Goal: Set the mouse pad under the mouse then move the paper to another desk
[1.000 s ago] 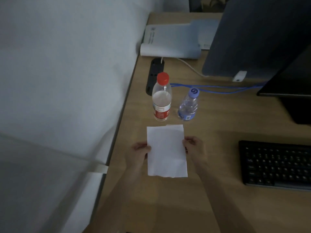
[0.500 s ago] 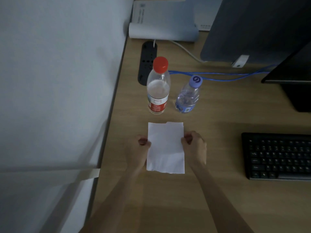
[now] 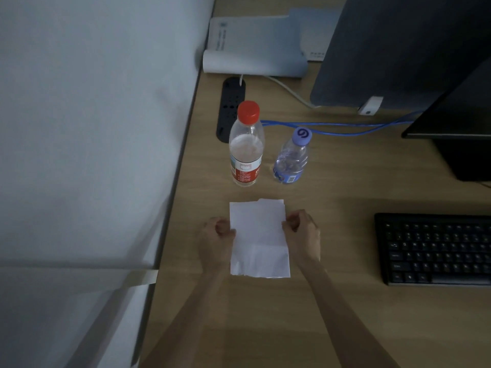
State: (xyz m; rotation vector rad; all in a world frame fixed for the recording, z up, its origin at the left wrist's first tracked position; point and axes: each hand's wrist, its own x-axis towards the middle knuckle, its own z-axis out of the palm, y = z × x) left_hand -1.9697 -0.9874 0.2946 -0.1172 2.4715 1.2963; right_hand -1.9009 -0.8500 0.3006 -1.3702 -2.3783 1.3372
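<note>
A white sheet of paper [image 3: 259,237], folded and with a ragged lower edge, is held low over the wooden desk [image 3: 332,301] in front of me. My left hand [image 3: 216,241] pinches its left edge and my right hand [image 3: 303,235] pinches its right edge, both with fingers curled. Neither the mouse nor the mouse pad is in view.
Just beyond the paper stand a red-capped bottle [image 3: 246,147] and a smaller purple-capped bottle [image 3: 292,158]. A black keyboard [image 3: 435,248] lies to the right. Farther back are a black power strip [image 3: 230,107], blue cables [image 3: 337,127], monitors [image 3: 398,49] and a rolled document [image 3: 255,46]. A white partition [image 3: 93,128] borders the desk's left edge.
My fingers have curled from a flat hold into fists pinching the paper's edges. The view has shifted, so the bottles and back items sit a little lower and closer in the frame.
</note>
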